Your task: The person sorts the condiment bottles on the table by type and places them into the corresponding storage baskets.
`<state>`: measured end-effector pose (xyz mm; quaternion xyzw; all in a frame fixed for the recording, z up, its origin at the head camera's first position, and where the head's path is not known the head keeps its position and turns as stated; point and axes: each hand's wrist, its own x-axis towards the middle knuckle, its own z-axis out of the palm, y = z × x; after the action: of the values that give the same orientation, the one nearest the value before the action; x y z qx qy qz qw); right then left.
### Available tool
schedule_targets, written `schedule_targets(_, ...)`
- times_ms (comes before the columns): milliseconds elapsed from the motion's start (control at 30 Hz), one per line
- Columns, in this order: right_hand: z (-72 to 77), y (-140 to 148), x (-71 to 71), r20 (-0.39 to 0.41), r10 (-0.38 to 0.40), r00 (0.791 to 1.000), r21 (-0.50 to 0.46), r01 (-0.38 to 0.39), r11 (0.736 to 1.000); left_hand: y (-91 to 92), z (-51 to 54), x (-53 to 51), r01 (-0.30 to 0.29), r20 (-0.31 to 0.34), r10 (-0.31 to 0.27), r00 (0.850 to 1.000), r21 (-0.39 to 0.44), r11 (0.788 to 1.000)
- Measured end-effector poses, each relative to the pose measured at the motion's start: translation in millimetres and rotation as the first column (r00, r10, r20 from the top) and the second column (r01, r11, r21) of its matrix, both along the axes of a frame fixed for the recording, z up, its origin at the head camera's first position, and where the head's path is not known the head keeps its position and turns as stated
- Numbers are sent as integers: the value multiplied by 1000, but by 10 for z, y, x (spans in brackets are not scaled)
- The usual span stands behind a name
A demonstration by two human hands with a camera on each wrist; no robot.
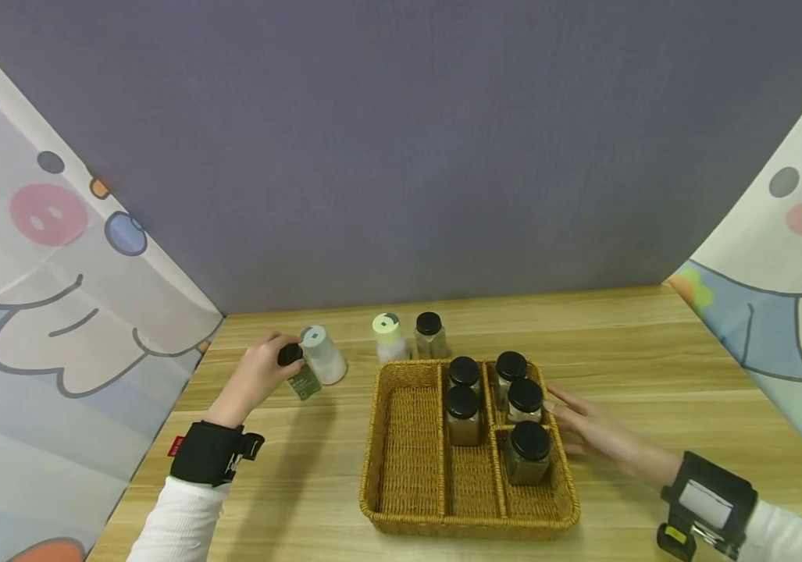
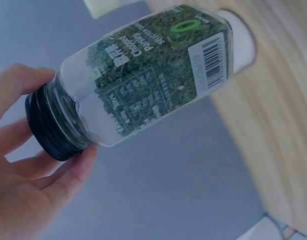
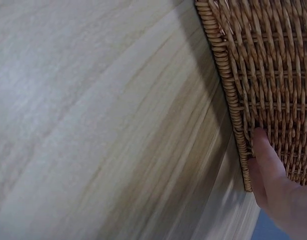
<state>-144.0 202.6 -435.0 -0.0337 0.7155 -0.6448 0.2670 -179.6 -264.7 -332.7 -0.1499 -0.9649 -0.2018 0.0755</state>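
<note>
My left hand (image 1: pixel 260 371) pinches a clear jar of chopped parsley (image 2: pixel 143 80) by its black lid, at the left of the table. In the left wrist view the thumb and fingers are curled round that lid, and green flakes show through the glass. A wicker basket (image 1: pixel 408 528) with compartments stands in the middle. Against its right outer wall rests my right hand (image 1: pixel 593 429), with fingers extended; the right wrist view shows fingertips on the weave (image 3: pixel 278 65). Several black-lidded jars (image 1: pixel 530 460) stand in the middle and right compartments of the basket.
Close beside the parsley jar is a white bottle (image 1: pixel 326 361). Behind the basket stand another pale-capped bottle (image 1: pixel 391 343) and a black-lidded jar (image 1: pixel 432 342). A grey panel (image 1: pixel 429 156) rises at the table's back, with cartoon-printed cloths (image 1: pixel 77 312) at both sides.
</note>
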Motion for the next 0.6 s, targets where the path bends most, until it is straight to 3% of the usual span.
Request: schedule_targets(600, 0, 12, 3, 8, 4, 1000, -36, -3, 999, 569, 370, 85, 147, -1, -147, 989, -64, 987)
